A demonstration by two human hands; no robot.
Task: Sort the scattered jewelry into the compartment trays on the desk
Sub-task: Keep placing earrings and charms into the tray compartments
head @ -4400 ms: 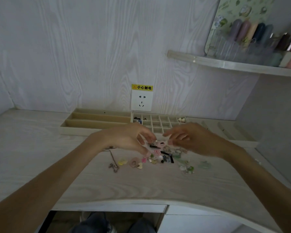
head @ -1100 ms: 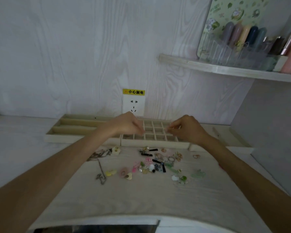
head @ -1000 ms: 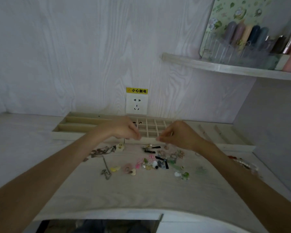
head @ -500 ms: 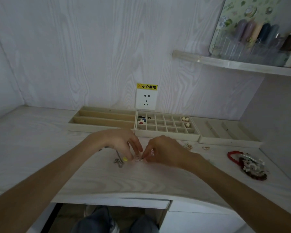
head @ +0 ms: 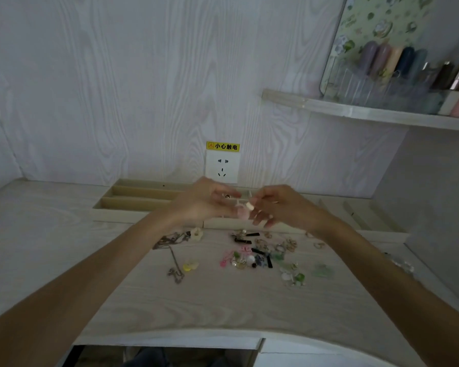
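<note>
- I see both hands raised together over the trays, fingertips almost meeting.
- Left hand (head: 202,203): fingers curled, pinching a small pink-and-white piece (head: 243,210) at its left side.
- Right hand (head: 278,205): thumb and forefinger pinch the same piece from the right; lower fingers (head: 263,219) spread loosely below.
- What the piece is, I cannot tell; it is blurred, a pale pink blob with a white bit on top.
- Long-slot tray (head: 141,198) sits at the wall, left of the hands; the grid tray is mostly hidden behind them, only its front wall (head: 223,224) shows.
- Third tray (head: 361,215) to the right, with ridges.
- Scattered jewelry (head: 257,256) lies on the desk (head: 64,234) just in front of the trays: black bars, rings, pink and green bits.
- Chain necklace (head: 171,245) to the left of the pile, a yellow charm (head: 190,266) beside it, a cream flower (head: 196,233) near its upper end.
- Wall socket (head: 222,166) with yellow label above the trays; shelf (head: 368,112) upper right holds bottles.
</note>
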